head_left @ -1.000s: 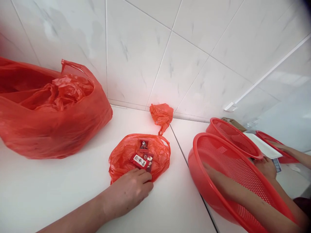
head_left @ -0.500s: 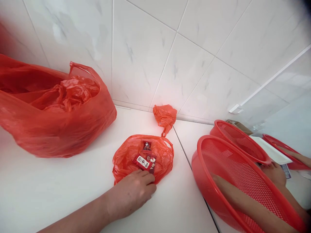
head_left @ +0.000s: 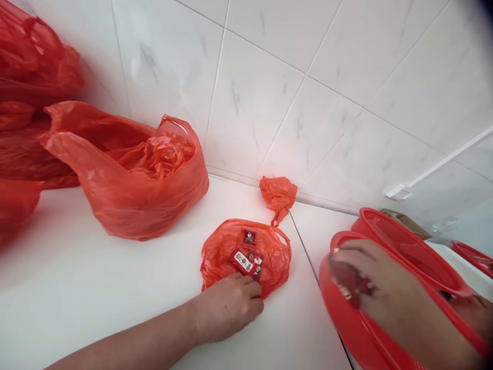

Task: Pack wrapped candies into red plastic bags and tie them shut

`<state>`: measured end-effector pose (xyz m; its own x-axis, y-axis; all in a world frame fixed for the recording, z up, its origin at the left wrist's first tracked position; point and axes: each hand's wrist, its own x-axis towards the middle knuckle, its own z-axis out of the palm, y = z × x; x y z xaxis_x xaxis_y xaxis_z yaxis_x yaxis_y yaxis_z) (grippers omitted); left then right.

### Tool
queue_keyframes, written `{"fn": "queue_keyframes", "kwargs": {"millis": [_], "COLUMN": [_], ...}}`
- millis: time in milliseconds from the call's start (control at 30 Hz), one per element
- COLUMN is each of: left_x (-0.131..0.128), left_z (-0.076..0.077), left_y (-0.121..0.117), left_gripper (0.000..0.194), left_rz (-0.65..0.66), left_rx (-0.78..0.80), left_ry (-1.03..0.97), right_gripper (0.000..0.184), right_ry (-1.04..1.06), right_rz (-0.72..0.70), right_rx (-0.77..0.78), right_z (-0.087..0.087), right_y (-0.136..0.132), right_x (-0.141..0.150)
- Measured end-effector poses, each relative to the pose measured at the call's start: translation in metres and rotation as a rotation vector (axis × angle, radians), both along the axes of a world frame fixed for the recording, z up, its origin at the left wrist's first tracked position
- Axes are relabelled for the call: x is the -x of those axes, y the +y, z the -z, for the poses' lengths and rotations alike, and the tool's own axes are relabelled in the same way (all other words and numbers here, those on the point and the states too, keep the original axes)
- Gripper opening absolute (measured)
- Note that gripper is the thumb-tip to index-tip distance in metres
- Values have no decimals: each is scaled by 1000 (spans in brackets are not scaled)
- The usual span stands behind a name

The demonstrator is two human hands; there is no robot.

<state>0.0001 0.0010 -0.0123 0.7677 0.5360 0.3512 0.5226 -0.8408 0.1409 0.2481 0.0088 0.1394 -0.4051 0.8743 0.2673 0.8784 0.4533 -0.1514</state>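
A small red plastic bag [head_left: 213,244] lies spread on the white table, with several red and dark wrapped packets [head_left: 243,261] inside. My left hand [head_left: 233,308] is closed on its near edge, fingers pinched together. My right hand [head_left: 389,288], smeared by motion, grips small dark-red wrapped packets [head_left: 348,282] above the left rim of a red perforated basket [head_left: 333,293]. How many packets it holds I cannot tell.
A large red bag [head_left: 146,205] stuffed with crumpled plastic stands at left, beside more red bags [head_left: 31,149]. A crumpled red bag [head_left: 279,192] lies by the tiled wall. Another red basket [head_left: 412,246] stands behind mine, with another person's hand [head_left: 473,313] at its rim.
My right hand has risen out of the basket with packets and moved left over the rim. The view has shifted left, while my left hand keeps its place on the bag.
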Motion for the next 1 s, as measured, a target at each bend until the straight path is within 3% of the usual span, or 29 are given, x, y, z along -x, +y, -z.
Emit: {"fn": "queue_keyframes", "kwargs": {"millis": [100, 267, 400, 500, 667, 767, 867, 1000], "left_x": [0, 0, 0, 2, 23, 48, 76, 94], "left_z": [0, -4, -9, -11, -17, -23, -29, -33], "left_y": [-1, -6, -9, -7, 11, 20, 15, -6], "left_gripper": [13, 16, 16, 16, 26, 26, 34, 43], "left_rz": [3, 27, 38, 1, -245, -584, -897, -948], "left_rx": [-48, -138, -173, -208, -270, -104, 197, 505], "left_ry": [2, 26, -19, -119, -459, -565, -543, -375], "right_gripper": [24, 25, 46, 44, 66, 66, 53, 43], "right_ry": [64, 23, 146, 305, 504, 569, 615, 645], "right_rz": [-99, -81, -14, 154, 432, 430, 369, 333], "right_rx": [250, 170, 172, 75, 107, 203, 275, 347], "right_z": [20, 61, 74, 87, 126, 140, 140, 133], "right_y": [-4, 23, 45, 61, 87, 96, 100, 104], "right_x": [51, 97, 88, 66, 39, 33, 28, 22]}}
